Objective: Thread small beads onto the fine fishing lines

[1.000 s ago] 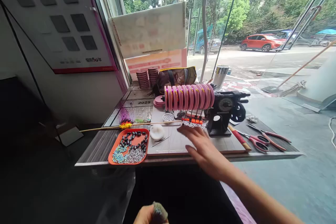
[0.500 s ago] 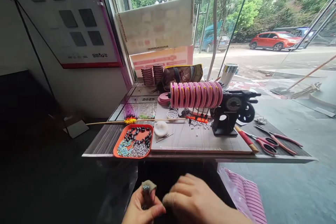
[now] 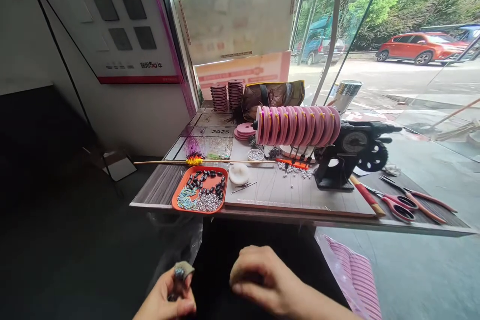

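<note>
My left hand (image 3: pixel 168 292), low in the view, is closed round a small bunch of silvery-blue pieces (image 3: pixel 179 273). A tan wrap (image 3: pixel 185 266) covers a fingertip beside them. My right hand (image 3: pixel 264 277) is apart from it, over dark cloth, with curled fingers and the thumb close to them. Whatever those fingers may hold is hidden. The nearest container to my left hand is an orange-red tray (image 3: pixel 174 195) on the table edge. It contains black pieces (image 3: pixel 195 180), teal tubes (image 3: pixel 186 199) and silvery beads (image 3: pixel 210 202).
On the table, a black-framed winder (image 3: pixel 335 172) carries a row of pink spools (image 3: pixel 298 126). A thin stick (image 3: pixel 157 162) juts past the left edge. Scissors (image 3: pixel 401 208) and pliers (image 3: pixel 427 205) lie right. A white board (image 3: pixel 277 195) spans the middle.
My left hand has moved left with the silvery bunch, widening the gap between my hands. My right hand has turned slightly, its fingers curled. The view has shifted, placing the table contents farther right.
</note>
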`<state>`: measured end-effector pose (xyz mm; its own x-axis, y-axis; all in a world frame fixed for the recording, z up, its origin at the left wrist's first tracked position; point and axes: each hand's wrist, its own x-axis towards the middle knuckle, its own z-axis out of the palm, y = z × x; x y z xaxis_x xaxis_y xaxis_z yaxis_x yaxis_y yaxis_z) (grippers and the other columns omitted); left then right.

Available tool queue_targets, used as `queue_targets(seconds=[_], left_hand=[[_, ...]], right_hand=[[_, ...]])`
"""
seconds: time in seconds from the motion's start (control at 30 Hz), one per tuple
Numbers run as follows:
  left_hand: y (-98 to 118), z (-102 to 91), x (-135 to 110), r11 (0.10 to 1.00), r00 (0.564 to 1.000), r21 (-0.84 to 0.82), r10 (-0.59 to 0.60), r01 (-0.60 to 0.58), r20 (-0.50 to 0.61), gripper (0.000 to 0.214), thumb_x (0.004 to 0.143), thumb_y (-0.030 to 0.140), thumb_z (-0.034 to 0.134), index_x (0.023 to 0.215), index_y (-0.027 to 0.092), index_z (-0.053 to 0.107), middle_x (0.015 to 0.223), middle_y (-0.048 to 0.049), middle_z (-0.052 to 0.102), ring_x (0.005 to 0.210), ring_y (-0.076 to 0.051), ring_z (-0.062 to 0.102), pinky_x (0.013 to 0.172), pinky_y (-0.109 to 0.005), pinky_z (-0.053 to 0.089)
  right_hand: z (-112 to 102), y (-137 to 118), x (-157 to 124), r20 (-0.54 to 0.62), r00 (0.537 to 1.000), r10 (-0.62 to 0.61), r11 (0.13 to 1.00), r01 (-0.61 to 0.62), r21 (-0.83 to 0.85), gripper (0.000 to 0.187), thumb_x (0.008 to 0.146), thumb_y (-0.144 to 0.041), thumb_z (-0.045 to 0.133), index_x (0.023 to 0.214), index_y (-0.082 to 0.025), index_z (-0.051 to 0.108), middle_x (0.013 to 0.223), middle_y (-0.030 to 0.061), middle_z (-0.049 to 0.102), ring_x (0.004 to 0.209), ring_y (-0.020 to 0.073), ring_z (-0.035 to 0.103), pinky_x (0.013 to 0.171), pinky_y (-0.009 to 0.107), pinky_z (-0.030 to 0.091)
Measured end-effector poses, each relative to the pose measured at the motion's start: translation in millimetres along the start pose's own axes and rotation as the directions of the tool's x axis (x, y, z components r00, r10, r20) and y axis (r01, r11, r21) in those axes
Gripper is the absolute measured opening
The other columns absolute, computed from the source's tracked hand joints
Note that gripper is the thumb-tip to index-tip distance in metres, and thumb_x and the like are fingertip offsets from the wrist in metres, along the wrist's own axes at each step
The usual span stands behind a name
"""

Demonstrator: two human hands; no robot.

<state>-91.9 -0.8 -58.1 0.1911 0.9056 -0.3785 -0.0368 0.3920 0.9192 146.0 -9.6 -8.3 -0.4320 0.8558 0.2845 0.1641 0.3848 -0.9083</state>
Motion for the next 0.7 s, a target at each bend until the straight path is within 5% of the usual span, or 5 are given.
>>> queue_targets(seconds=[0.17,0.33,0.4,0.5,0.7], left_hand=[[12,8.2,5,0.997,0.985,-0.069,-0.031,0.020,-0.170,0.037,0.045,0.031,0.083,0.069,0.017,0.059,0.048,0.0030,0.055,0.039,-0.006,0.039,0.040,-0.018,0.024],[33,32.6,-2,0.980,0.991,-0.190,-0.081,0.061,-0.104,0.028,0.062,0.029,0.071,0.086,0.017,0.063,0.056,0.0017,0.057,0.044,-0.007,0.039,0.046,-0.020,0.033],[38,42.1,-4,0.970,0.998,-0.238,-0.058,0.052,-0.015,0.027,0.064,0.021,0.065,0.090,0.017,0.064,0.067,-0.0022,0.062,0.055,-0.011,0.046,0.057,-0.023,0.039],[39,54.1,-6,0.959,0.997,-0.275,-0.053,0.064,0.049,0.030,0.062,0.011,0.058,0.091,0.018,0.066,0.076,-0.0048,0.066,0.065,-0.014,0.050,0.065,-0.026,0.040],[36,66.0,-13,0.945,0.996,-0.317,-0.072,0.087,0.058,0.033,0.062,0.005,0.052,0.090,0.018,0.064,0.075,-0.0049,0.066,0.060,-0.012,0.049,0.065,-0.026,0.037]], right_hand=[[0,-1,4,-0.158,0.942,0.296,0.876,-0.202,0.439,0.042,0.071,-0.054,0.061,0.060,-0.015,0.055,0.054,-0.0028,0.049,0.053,0.0096,0.045,0.052,0.020,0.038],[-32,-16,31,-0.531,0.846,0.041,0.993,-0.093,-0.072,0.023,0.080,-0.035,0.053,0.071,-0.016,0.063,0.066,0.0033,0.063,0.060,0.0138,0.056,0.056,0.022,0.041],[-50,-26,48,-0.529,0.841,-0.111,0.803,-0.238,-0.546,0.022,0.084,-0.027,0.047,0.077,-0.017,0.065,0.065,0.0041,0.065,0.061,0.0153,0.058,0.057,0.024,0.038],[-68,-33,73,-0.418,0.908,-0.009,0.354,-0.389,-0.851,0.023,0.085,-0.020,0.045,0.076,-0.021,0.066,0.064,0.0043,0.067,0.060,0.0177,0.061,0.051,0.025,0.030],[-72,-20,100,-0.372,0.921,0.112,0.228,-0.388,-0.893,0.023,0.082,-0.010,0.045,0.071,-0.016,0.064,0.064,0.0093,0.068,0.059,0.0203,0.062,0.046,0.025,0.018]])
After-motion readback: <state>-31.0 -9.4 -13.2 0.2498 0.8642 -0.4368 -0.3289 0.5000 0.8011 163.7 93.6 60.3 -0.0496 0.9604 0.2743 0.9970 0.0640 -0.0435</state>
